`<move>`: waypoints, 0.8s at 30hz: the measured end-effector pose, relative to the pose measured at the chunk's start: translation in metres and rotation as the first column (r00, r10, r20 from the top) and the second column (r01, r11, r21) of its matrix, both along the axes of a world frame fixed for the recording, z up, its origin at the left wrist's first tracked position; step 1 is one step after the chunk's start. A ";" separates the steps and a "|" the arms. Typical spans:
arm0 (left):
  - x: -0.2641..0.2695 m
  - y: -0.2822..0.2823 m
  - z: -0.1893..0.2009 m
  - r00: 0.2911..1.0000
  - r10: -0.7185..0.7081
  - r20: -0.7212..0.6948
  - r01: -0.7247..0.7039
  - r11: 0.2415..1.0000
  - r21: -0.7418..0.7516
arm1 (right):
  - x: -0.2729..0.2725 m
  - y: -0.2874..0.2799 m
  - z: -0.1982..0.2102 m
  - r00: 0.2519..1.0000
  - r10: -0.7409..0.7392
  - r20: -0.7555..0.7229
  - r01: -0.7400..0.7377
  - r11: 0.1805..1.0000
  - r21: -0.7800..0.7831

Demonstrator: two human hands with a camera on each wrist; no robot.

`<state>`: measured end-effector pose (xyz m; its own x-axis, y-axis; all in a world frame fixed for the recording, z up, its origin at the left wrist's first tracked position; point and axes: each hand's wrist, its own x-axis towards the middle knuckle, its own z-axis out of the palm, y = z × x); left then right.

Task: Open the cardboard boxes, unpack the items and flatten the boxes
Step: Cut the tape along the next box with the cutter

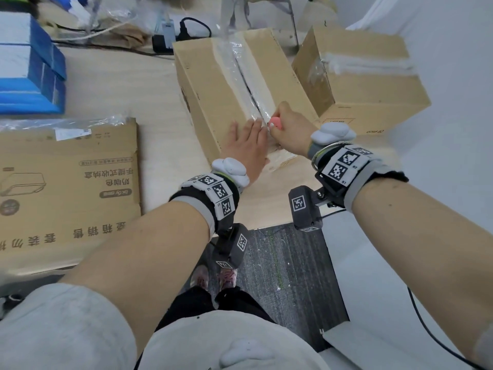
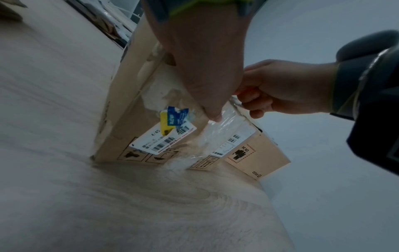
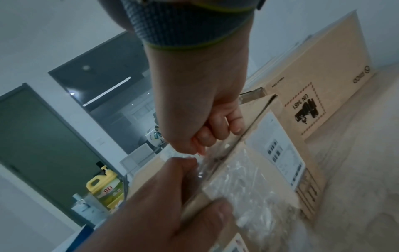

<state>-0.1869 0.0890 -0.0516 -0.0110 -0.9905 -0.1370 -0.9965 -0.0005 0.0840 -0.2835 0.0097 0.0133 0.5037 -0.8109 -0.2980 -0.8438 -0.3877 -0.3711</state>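
A long cardboard box [image 1: 213, 76] lies on the table with clear tape along its top seam; a dark slit shows in the seam beyond my hands. My left hand [image 1: 246, 145] lies flat on the near end of the top, fingers straight, thumb over the end face [image 3: 215, 213]. My right hand [image 1: 289, 129] grips a pink-handled cutter [image 1: 276, 122] at the seam, right beside the left fingertips. The blade is hidden. In the left wrist view the box's [image 2: 138, 95] labelled end shows under my left hand [image 2: 200, 68], with the right hand [image 2: 280, 90] fisted beside it.
A second taped cardboard box [image 1: 373, 84] stands just right of the long one, close to the table's right edge. A flattened printed carton [image 1: 66, 188] lies front left. Blue-and-white boxes [image 1: 29, 68] are stacked back left. Cables and plastic wrap clutter the back of the table [image 1: 120, 84].
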 end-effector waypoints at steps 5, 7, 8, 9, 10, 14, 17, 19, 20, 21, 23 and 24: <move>-0.001 0.000 0.001 1.000 -0.004 0.017 0.003 1.000 0.008 | -0.001 0.003 0.000 0.993 0.044 -0.112 -0.045 0.999 -0.009; -0.001 0.000 -0.003 0.999 -0.014 0.034 0.013 1.000 0.003 | -0.005 0.007 -0.003 0.994 0.021 -0.103 -0.021 1.000 -0.003; -0.001 0.001 -0.004 0.999 -0.013 0.044 0.013 1.000 -0.002 | -0.005 0.009 -0.003 0.994 0.021 -0.107 -0.020 1.000 0.009; -0.002 0.001 -0.005 0.998 -0.012 0.056 0.012 1.000 -0.005 | -0.006 0.009 -0.003 0.993 0.026 -0.113 -0.024 1.000 0.017; -0.002 0.001 -0.005 0.997 -0.013 0.071 0.013 1.000 -0.003 | -0.007 0.010 -0.003 0.993 0.032 -0.116 -0.030 0.999 0.016; -0.004 0.000 -0.008 0.995 -0.023 0.101 0.026 0.999 -0.025 | -0.016 0.016 -0.004 0.995 0.021 -0.094 -0.019 1.000 0.013; -0.002 0.002 -0.007 0.992 -0.027 0.120 0.030 0.999 -0.020 | -0.021 0.021 -0.004 0.997 0.006 -0.073 -0.004 1.000 0.018; -0.002 0.002 -0.008 0.993 -0.027 0.116 0.031 0.999 -0.035 | -0.024 0.019 -0.001 0.997 0.007 -0.081 -0.003 0.999 0.047; -0.002 0.002 -0.006 0.994 -0.031 0.104 0.035 0.999 -0.040 | -0.024 0.019 0.001 0.997 0.008 -0.082 -0.004 0.998 0.058; -0.002 0.003 -0.005 0.995 -0.037 0.090 0.040 0.998 -0.039 | -0.026 0.019 0.001 0.997 0.008 -0.077 -0.003 0.998 0.061; -0.002 0.004 -0.004 0.996 -0.041 0.078 0.044 0.998 -0.036 | -0.029 0.021 0.001 0.998 0.005 -0.060 -0.001 0.998 0.064; -0.002 0.004 -0.003 0.996 -0.040 0.078 0.043 0.998 -0.037 | -0.031 0.021 0.001 0.999 -0.003 -0.053 0.007 0.997 0.074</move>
<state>-0.1891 0.0929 -0.0549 -0.0434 -0.9939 -0.1011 -0.9991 0.0430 0.0062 -0.3142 0.0312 0.0146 0.4814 -0.7882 -0.3835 -0.8650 -0.3565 -0.3532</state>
